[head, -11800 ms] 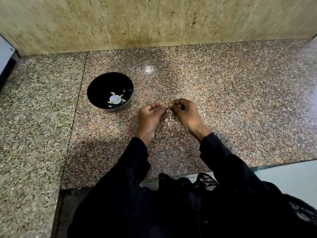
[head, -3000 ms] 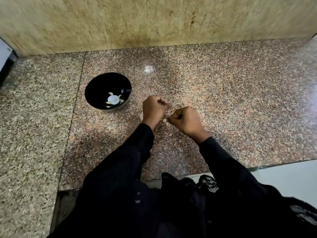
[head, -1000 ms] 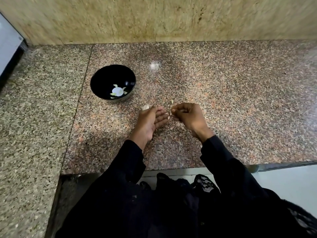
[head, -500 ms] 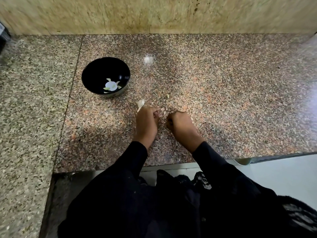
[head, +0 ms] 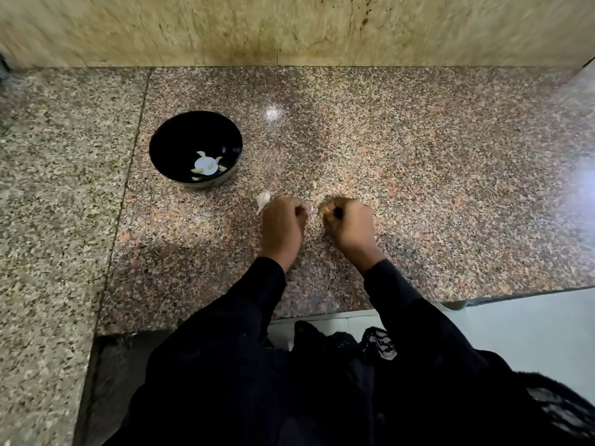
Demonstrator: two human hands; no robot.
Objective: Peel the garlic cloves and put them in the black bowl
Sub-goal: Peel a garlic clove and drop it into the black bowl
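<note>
The right hand (head: 349, 225) pinches a garlic clove (head: 325, 210) at its fingertips. The left hand (head: 283, 225) is curled beside it; whether it holds anything is unclear. The black bowl (head: 180, 136) sits up-left of both.

Sleeves (head: 251, 304): long, black, reaching both wrists.
Garment: black, loose, plain fabric.
Trim (head: 381, 346): black lace, 5 o'clock from the sleeves.
Hands: bare.

We see both hands fisted knuckles-up, left hand (head: 283, 225) beside right hand (head: 349, 225), thumbs nearly meeting, black sleeves.
</note>
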